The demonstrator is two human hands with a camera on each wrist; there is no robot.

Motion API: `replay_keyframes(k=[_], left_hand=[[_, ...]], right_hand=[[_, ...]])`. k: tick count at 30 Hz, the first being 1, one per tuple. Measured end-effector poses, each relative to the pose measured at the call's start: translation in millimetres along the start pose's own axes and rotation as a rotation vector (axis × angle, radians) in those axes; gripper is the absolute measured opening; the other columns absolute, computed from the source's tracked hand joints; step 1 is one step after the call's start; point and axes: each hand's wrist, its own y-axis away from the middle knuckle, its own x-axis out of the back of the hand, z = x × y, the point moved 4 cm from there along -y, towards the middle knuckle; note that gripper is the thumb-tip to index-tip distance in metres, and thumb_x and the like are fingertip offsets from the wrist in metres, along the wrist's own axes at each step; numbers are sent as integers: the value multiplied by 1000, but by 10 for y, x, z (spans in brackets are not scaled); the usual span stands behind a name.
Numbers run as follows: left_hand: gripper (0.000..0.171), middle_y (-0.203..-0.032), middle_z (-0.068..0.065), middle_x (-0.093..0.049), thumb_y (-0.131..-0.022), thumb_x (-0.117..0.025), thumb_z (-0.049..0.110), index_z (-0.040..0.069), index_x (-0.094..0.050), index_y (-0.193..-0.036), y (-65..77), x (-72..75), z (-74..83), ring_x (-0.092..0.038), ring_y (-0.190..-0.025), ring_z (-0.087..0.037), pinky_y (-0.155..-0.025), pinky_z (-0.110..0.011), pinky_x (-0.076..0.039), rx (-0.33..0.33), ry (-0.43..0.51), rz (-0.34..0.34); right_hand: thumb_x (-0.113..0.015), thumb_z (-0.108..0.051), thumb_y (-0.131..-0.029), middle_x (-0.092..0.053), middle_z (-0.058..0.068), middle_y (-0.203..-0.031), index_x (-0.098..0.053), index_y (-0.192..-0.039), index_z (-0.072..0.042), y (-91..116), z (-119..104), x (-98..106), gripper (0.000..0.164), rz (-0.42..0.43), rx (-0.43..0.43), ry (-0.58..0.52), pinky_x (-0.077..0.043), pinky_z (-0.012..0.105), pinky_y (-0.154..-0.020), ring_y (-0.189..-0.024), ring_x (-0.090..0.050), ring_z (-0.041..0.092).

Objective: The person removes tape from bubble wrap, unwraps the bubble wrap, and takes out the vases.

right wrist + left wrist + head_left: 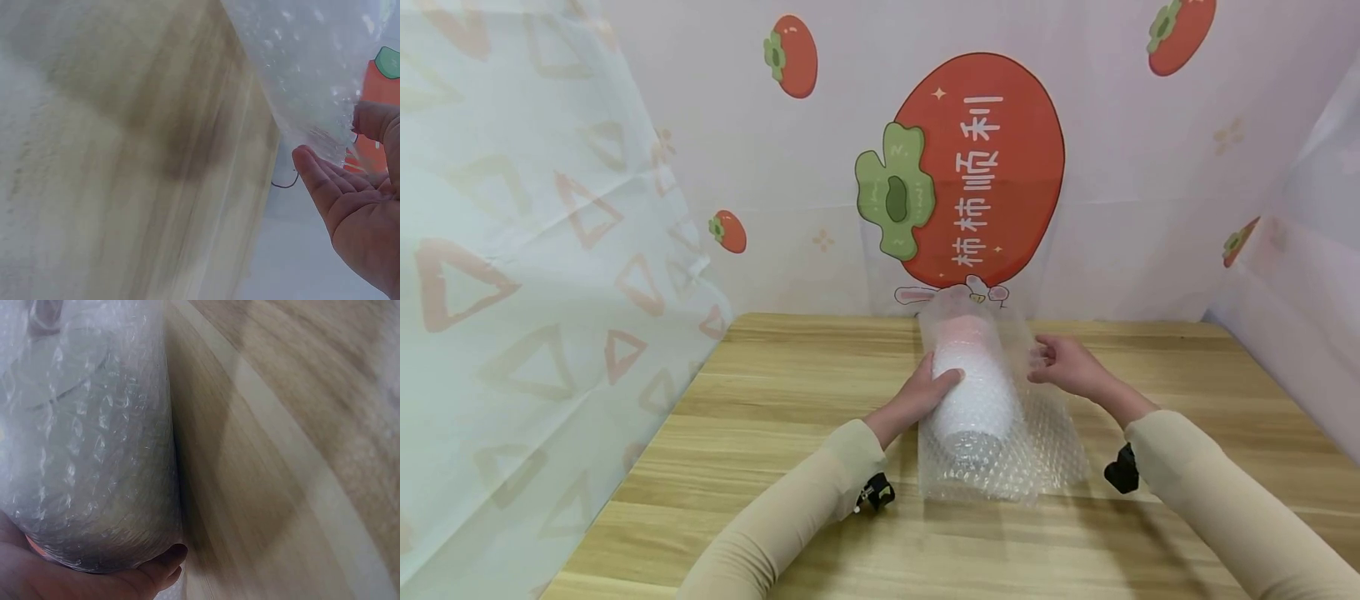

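Observation:
A white, bottle-shaped object (976, 387) with a pink far end lies on the table (775, 400), covered by clear bubble wrap (1054, 437). Its exact kind is blurred by the wrap. My left hand (919, 393) grips it from the left side, thumb on top; in the left wrist view the fingers curl against the wrapped round body (94, 469). To the right, my right hand (1070, 367) holds the loose edge of the bubble wrap, raised off the table. The right wrist view has this sheet (312, 69) between thumb and fingers.
A printed cloth backdrop (1120, 250) with persimmon pictures hangs behind the table's back edge. Another patterned cloth (550, 275) borders the left side, and a pale one (1311, 250) the right. Black wrist devices (877, 492) sit under both sleeves.

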Motion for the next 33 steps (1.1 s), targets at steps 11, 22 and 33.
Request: replay_keyframes(k=[11,22,33], left_hand=[[84,-156,-11,-27,-93,-53,53,14,-15,-157,4,9,7,-27,-140,-27,-110,-45,-27,-1,3,-1],[85,-156,-11,-26,-93,-52,54,14,-14,-157,-14,0,-22,-27,-140,-26,-110,-46,-27,11,-1,-5],[84,-155,-12,-27,-93,-53,54,14,-14,-157,3,1,-3,-29,-139,-27,-109,-46,-29,11,4,-2]], right_hand=[[-74,-11,-85,-49,37,-129,-17,-145,18,124,132,-32,89,7,-25,34,-49,50,-88,-115,-53,45],[-80,-9,-77,-54,38,-117,-16,-142,22,202,194,-91,97,33,-26,123,-48,53,-87,-101,-58,45],[-80,-11,-77,-43,44,-127,-10,-144,20,235,245,-136,103,-7,-72,201,-45,56,-91,-109,-51,52]])
